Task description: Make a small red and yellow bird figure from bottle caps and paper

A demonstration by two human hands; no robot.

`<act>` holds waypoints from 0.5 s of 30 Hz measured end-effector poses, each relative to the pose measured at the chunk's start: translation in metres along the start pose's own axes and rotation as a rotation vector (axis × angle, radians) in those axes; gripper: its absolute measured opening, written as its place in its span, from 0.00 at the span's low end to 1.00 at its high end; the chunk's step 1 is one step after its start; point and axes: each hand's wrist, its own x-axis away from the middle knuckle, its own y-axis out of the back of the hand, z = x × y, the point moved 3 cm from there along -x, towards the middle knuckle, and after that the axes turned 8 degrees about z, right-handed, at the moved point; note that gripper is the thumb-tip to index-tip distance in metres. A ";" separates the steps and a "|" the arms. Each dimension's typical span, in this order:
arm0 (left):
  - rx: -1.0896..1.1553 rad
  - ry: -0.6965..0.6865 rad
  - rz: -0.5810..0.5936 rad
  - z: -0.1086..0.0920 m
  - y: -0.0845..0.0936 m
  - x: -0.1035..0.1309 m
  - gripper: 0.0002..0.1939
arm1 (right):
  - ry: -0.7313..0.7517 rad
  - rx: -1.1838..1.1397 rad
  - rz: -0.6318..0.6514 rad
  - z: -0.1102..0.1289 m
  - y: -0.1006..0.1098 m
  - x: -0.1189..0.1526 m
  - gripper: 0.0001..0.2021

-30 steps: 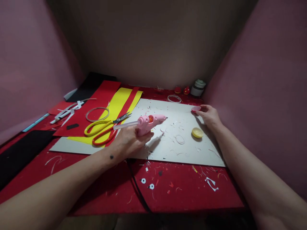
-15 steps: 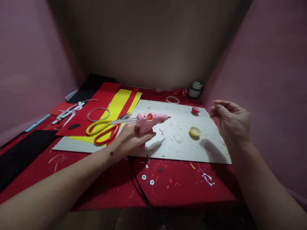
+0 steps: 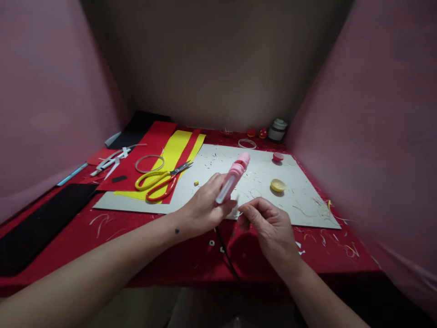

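My left hand [image 3: 205, 205] is wrapped round a pink hot glue gun [image 3: 235, 173], whose clear glue stick sticks out of the back toward me. The gun's nozzle points away and is hidden. Just to its right, my right hand [image 3: 269, 232] is closed in a pinch beside the front edge of the white board [image 3: 218, 155]. A tiny pale bit shows at its fingertips, too small to name. A yellow cup-shaped piece [image 3: 278, 185] and a red one [image 3: 277, 157] rest on the board's right side. A small yellow piece [image 3: 196, 183] lies left of the gun.
Scissors [image 3: 164, 182] with yellow and red handles lie on red [image 3: 150, 136] and yellow corrugated sheets [image 3: 174, 146]. A black strip [image 3: 44, 232] is at left. At the back stand a lidded jar [image 3: 278, 130] and two small red figures [image 3: 262, 133]. Scraps litter the red cloth [image 3: 164, 264].
My right hand has come down and left to beside the glue gun. The gun has turned from pointing right to pointing away. The view has shifted slightly.
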 end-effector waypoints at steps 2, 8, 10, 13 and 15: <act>-0.071 -0.105 -0.044 -0.001 -0.006 0.002 0.18 | 0.038 0.006 -0.022 0.002 -0.006 -0.001 0.10; -0.200 -0.179 -0.070 0.000 -0.023 0.008 0.33 | 0.086 -0.018 -0.087 -0.002 -0.021 0.001 0.08; -0.228 -0.218 -0.030 -0.003 -0.026 0.011 0.34 | 0.088 -0.036 -0.116 -0.005 -0.023 0.004 0.10; -0.226 -0.279 0.038 -0.012 -0.027 0.014 0.37 | 0.064 -0.095 -0.174 -0.010 -0.021 0.008 0.11; -0.224 -0.315 0.083 -0.017 -0.026 0.016 0.37 | 0.044 -0.142 -0.216 -0.010 -0.011 0.013 0.10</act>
